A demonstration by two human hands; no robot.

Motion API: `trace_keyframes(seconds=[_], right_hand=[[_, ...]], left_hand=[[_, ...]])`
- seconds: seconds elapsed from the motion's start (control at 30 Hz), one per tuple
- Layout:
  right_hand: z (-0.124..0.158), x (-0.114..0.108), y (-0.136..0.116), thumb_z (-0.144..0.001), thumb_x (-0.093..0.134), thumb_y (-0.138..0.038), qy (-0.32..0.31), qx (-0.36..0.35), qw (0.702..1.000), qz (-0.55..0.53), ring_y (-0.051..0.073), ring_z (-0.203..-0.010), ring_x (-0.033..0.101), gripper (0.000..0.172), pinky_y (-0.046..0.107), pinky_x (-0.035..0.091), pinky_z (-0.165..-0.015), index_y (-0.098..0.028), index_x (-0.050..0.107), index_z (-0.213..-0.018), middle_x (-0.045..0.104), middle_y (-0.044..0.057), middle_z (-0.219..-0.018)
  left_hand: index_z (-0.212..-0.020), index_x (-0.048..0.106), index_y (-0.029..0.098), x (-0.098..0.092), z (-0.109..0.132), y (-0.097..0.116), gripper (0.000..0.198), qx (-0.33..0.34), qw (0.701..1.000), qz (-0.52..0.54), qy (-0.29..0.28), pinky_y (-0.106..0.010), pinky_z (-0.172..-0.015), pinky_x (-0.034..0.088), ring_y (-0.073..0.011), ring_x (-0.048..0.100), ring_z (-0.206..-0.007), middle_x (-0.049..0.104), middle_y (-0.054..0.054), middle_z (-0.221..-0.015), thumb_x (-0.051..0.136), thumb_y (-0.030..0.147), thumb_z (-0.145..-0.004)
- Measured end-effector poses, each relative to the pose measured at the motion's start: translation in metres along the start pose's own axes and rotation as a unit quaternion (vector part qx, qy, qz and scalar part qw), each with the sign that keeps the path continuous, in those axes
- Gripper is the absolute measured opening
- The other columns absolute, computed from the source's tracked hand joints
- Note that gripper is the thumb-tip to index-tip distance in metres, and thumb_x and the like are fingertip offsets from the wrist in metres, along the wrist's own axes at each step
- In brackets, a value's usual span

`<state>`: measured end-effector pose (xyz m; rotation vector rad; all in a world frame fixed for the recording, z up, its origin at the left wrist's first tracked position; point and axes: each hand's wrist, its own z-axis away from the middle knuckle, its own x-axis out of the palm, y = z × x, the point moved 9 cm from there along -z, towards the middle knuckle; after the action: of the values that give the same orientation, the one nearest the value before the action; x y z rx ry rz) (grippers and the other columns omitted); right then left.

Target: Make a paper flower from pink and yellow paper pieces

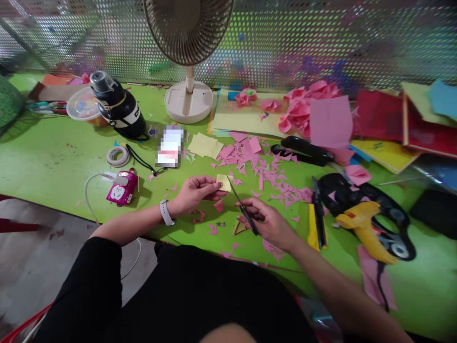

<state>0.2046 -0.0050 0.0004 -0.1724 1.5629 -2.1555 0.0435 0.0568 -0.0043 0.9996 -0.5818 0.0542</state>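
Note:
Pinched between the thumb and fingers of my left hand (196, 194) is a small piece of yellow paper (223, 183). My right hand (267, 220) is closed around a pair of dark scissors (246, 212), whose blades point up and left and meet the right side of the paper. Whether the blades are parted is too small to tell. Pink paper scraps (250, 157) lie scattered around and beyond both hands. A stack of yellow paper squares (205, 145) rests just past my left hand.
A fan (189, 102), a black bottle (119, 107) and a phone (171, 146) stand or lie at the back. Left are a tape roll (118, 156) and a pink power adapter (122, 188). Right are a stapler (303, 151), a yellow glue gun (362, 226) and a cutter (313, 227).

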Motion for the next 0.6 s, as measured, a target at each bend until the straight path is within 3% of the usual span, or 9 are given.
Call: trace_keyframes(seconds=[0.23, 0.43, 0.6], right_hand=[[-0.0002, 0.0014, -0.0024, -0.084, 0.073, -0.064, -0.013, 0.016, 1.0, -0.015, 0.021, -0.07, 0.067, 0.043, 0.037, 0.058, -0.061, -0.026, 0.061, -0.098, 0.069, 0.003, -0.078], [0.0004, -0.0014, -0.0017, -0.084, 0.071, -0.066, -0.006, 0.021, 1.0, 0.0, 0.021, -0.067, 0.064, 0.043, 0.035, 0.052, -0.056, -0.025, 0.062, -0.093, 0.07, 0.005, -0.079], [0.001, 0.0002, -0.0029, -0.083, 0.073, -0.065, -0.015, 0.018, 1.0, -0.015, 0.021, -0.07, 0.065, 0.046, 0.036, 0.054, -0.06, -0.026, 0.062, -0.105, 0.07, 0.004, -0.078]], left_hand=[[-0.091, 0.071, 0.01, 0.0061, 0.0012, -0.0027, 0.05, -0.019, 0.999, -0.026, -0.033, -0.026, -0.075, 0.062, -0.0145, 0.077, -0.078, 0.078, -0.006, -0.086, 0.095, 0.043, -0.063], [-0.094, 0.071, 0.01, -0.0011, -0.0011, -0.0007, 0.048, -0.008, 1.0, -0.027, -0.008, -0.023, -0.067, 0.061, -0.0147, 0.077, -0.077, 0.078, -0.006, -0.087, 0.095, 0.042, -0.066], [-0.092, 0.072, 0.01, 0.003, 0.0004, 0.0025, 0.048, 0.001, 0.997, -0.068, -0.034, -0.019, -0.056, 0.056, -0.0133, 0.076, -0.068, 0.078, -0.005, -0.079, 0.093, 0.045, -0.067]])
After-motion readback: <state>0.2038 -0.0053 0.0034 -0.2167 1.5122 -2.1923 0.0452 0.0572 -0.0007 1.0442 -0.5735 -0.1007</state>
